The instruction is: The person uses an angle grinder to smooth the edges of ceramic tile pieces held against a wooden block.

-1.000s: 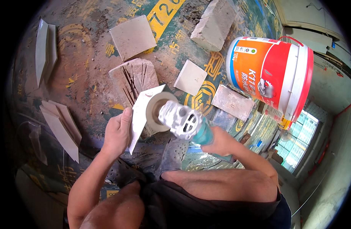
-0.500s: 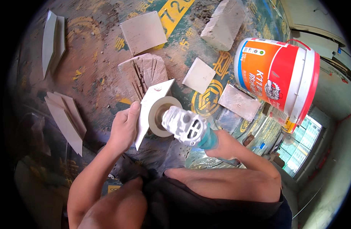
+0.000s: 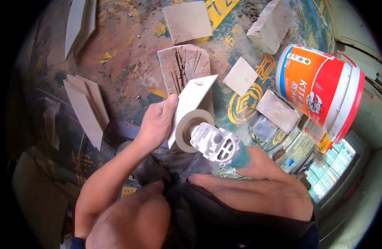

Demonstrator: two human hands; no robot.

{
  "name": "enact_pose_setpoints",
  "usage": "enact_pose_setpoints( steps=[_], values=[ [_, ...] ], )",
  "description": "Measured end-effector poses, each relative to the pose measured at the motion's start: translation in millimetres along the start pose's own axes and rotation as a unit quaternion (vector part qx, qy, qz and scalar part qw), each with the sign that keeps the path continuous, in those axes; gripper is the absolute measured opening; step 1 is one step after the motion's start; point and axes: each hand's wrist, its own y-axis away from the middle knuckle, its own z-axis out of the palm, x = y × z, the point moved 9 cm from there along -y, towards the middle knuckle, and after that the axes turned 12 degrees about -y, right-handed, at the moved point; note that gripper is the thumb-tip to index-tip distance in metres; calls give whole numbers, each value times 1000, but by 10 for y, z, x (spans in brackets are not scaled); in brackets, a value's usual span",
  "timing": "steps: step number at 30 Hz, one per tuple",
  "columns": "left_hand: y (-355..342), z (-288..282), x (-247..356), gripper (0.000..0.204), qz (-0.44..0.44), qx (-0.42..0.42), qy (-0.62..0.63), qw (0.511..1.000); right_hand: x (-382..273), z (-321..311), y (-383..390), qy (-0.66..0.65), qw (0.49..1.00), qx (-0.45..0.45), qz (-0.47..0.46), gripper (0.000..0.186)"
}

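Holding a pale tile piece (image 3: 190, 103) on edge, the left hand (image 3: 157, 122) has its grip closed around the tile's lower left side, thumb stretched up along the face. The tile stands tilted, its upper corner pointing toward the top right, over a scored stone slab (image 3: 182, 66) that lies on the dusty floor (image 3: 128, 54).

The right hand (image 3: 257, 164) is wrapped tight around the teal body of an angle grinder (image 3: 218, 145); its silver gear head faces up, and its round disc (image 3: 190, 128) sits against the lower edge of the tile, just beside the left thumb's base.

Around them, well apart from the hands, lie other offcuts: a square tile (image 3: 187, 20) at the top, a small square tile (image 3: 240, 76) to the right of the slab, a grey block (image 3: 270, 25) further up, and a flat grey piece (image 3: 278, 111) near the bucket. Long tile strips (image 3: 87, 106) lie to the left, with more strips (image 3: 79, 23) at the top left. An orange, red and white bucket (image 3: 319, 91) lies on its side at the right.
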Motion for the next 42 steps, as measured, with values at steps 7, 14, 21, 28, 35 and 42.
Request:
enact_pose_setpoints(
  steps=[7, 14, 21, 28, 35, 42],
  values=[
    [7, 8, -41, 61, 8, 19, -2, 1000, 46, 55, -4, 8, 1000, -14, -10, 43],
    [18, 3, 20, 62, 6, 34, -20, 999, 14, 54, 45, 27, 1000, -14, 2, 41],
    [31, -7, 22, 62, -3, 42, -30, 999, 16, 59, 55, 26, 999, -21, 28, 39],
    [9, 6, -45, 63, 2, 47, -14, 999, -78, 74, 75, -7, 1000, -9, 6, 43],
    [12, 31, -70, 63, -14, 39, 3, 999, 128, 84, 65, -2, 999, -31, 15, 48],
    [8, -1, -32, 64, 3, 54, -20, 998, 48, 64, 56, 33, 999, -1, -2, 42]
  ],
)
